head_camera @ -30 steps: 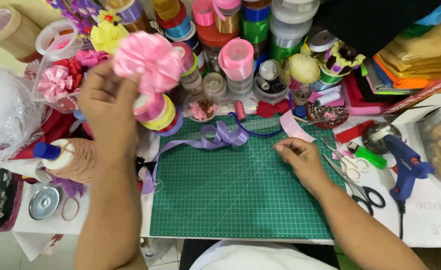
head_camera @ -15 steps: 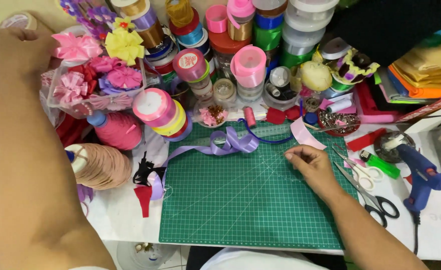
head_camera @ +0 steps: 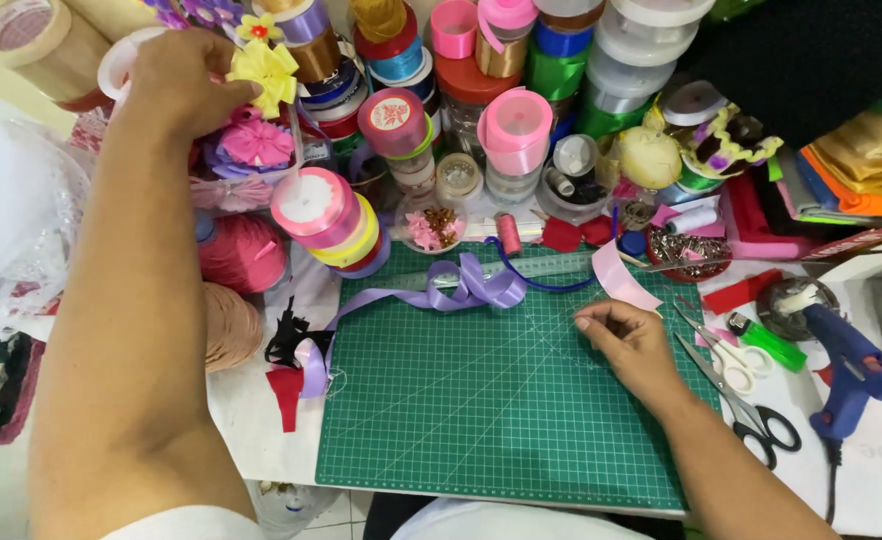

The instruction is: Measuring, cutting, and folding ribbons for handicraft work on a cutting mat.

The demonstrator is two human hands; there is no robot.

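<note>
Left hand (head_camera: 186, 80) is up at the back left of the table, fingers curled shut over the ribbon flowers in the clear tub (head_camera: 121, 65) — a yellow bow (head_camera: 266, 70) sticks out just past the knuckles, touching them. Can't tell whether the grip is on the bow itself or on something under the palm (the hand covers it).

Right hand (head_camera: 631, 345) rests on the green mat (head_camera: 501, 400), fingertips pinched together near the mat's upper right; whatever they pinch is too small to see. A pink ribbon strip (head_camera: 623, 280) lies just above that hand, near but apart.

Progress, judging by layout: several flowers already made and stacked in the tub, pink flower (head_camera: 256, 140) just below the left hand. Mat centre holds no work piece — only a loose purple ribbon (head_camera: 471, 285) along its top edge. Scissors (head_camera: 736, 385) and glue gun (head_camera: 851, 370) lie untouched right of the mat, well apart from the left hand.
</note>
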